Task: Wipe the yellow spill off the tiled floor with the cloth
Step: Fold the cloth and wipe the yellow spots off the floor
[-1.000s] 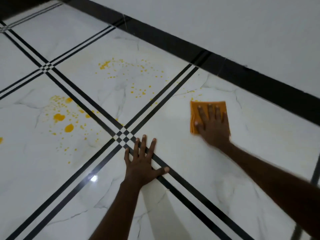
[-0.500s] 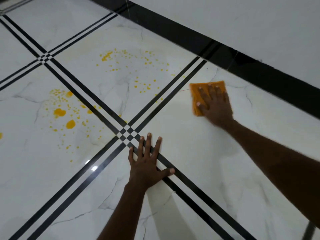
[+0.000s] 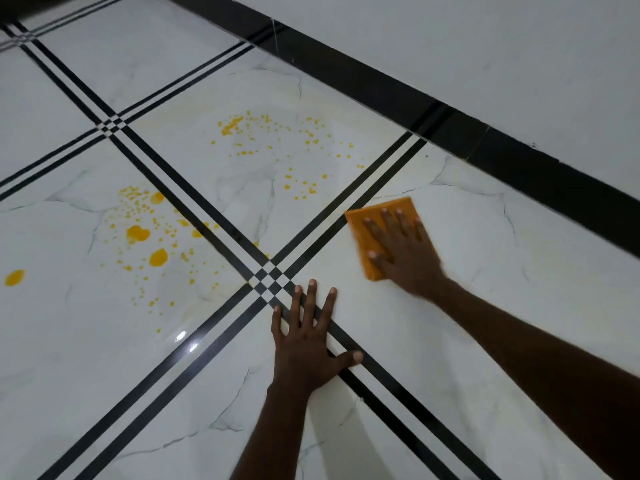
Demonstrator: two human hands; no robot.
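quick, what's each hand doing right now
Left hand: open, flat on the tiled floor, holding nothing.
Right hand: open, fingers straight, pressing the orange cloth down.

Right hand (image 3: 403,252) lies flat on the cloth (image 3: 367,233), and the cloth sits on the floor (image 3: 485,271) on the right-hand tile, just right of the stripe crossing (image 3: 272,280). Left hand (image 3: 308,344) is planted on the floor nearer the camera, fingers spread across a stripe just this side of that crossing. The two hands are near each other but apart. The spill (image 3: 145,237) lies left of the crossing, with a second scatter (image 3: 277,147) on the tile behind it. Beyond them all, a skirting band (image 3: 450,109) runs along the foot of the wall (image 3: 485,46).
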